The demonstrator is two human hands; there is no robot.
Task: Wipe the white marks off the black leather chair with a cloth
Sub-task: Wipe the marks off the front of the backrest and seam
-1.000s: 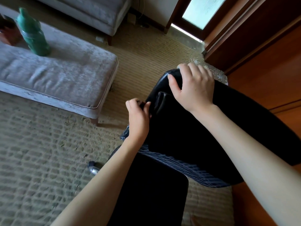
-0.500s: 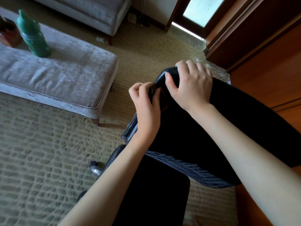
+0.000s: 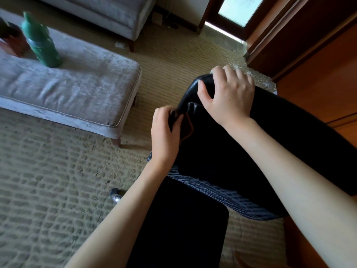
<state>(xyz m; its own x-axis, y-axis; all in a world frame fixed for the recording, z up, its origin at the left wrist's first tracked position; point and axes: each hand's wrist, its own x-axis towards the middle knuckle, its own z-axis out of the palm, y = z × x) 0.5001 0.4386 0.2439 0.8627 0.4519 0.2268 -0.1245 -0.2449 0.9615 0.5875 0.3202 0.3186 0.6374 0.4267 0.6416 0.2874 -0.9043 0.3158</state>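
The black leather chair [image 3: 260,151] fills the middle and right, seen from above and behind its backrest. My right hand [image 3: 229,95] grips the backrest's top edge, fingers curled over it. My left hand [image 3: 164,132] is closed on a dark cloth [image 3: 186,130] with a brownish edge and presses it against the left side of the backrest, just below my right hand. I cannot make out any white marks on the leather here. Below the backrest are a striped mesh part [image 3: 222,196] and the dark seat [image 3: 183,229].
A grey padded bench [image 3: 77,89] stands at left with a green bottle [image 3: 41,43] on it. A grey sofa [image 3: 108,14] is behind it. Wooden panels [image 3: 318,55] close the right side. A chair caster [image 3: 116,196] rests on the woven carpet [image 3: 48,180].
My left hand with the cloth slid right and up along the chair's edge, then back to the left. My right hand has kept its grip on the top of the backrest.
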